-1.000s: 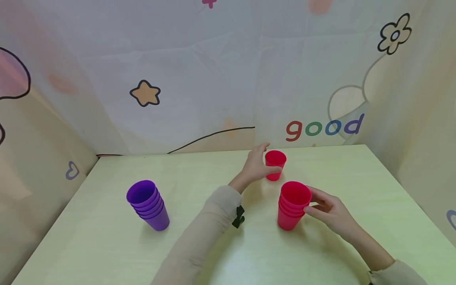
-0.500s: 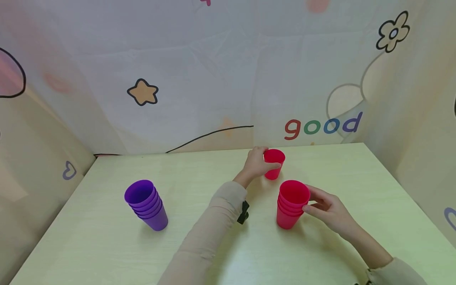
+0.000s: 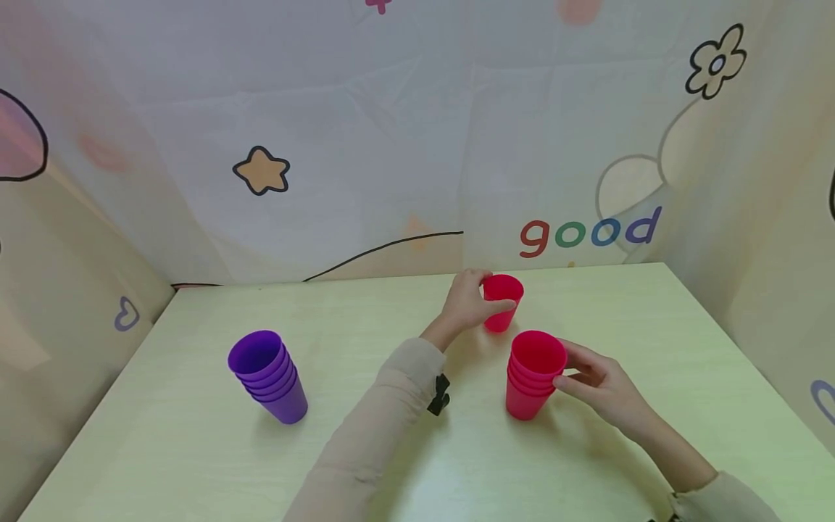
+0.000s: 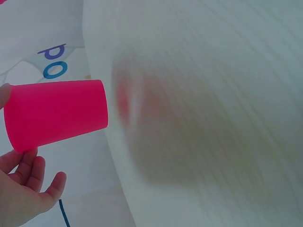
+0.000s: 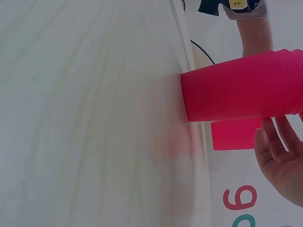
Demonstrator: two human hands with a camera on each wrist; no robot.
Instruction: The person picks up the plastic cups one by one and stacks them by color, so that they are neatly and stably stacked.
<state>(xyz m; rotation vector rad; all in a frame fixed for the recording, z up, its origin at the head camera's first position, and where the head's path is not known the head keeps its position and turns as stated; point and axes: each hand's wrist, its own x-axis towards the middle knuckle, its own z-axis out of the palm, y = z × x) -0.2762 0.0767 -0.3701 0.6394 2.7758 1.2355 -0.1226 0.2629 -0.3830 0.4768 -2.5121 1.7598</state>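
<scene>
In the head view, my left hand [image 3: 467, 301] holds a single red cup [image 3: 499, 322] at the back of the table, thumb on the near side and fingers behind. The left wrist view shows this cup [image 4: 57, 113] with a narrow gap between its base and its reflection, so it seems just off the tabletop. Closer to me, a stack of several red cups [image 3: 528, 399] stands on the table. My right hand [image 3: 609, 395] grips that stack near its rim from the right, thumb in front; fingertips touch its side in the right wrist view.
A leaning-looking stack of purple cups [image 3: 283, 395] stands on the left of the pale table [image 3: 163, 449]. A printed curtain [image 3: 365, 159] rises along the table's back edge and both sides. My left forearm crosses the middle of the table.
My left fingers have closed in on the single red cup from a wider spread. The right hand and the red stack stay in place; the view shifts slightly.
</scene>
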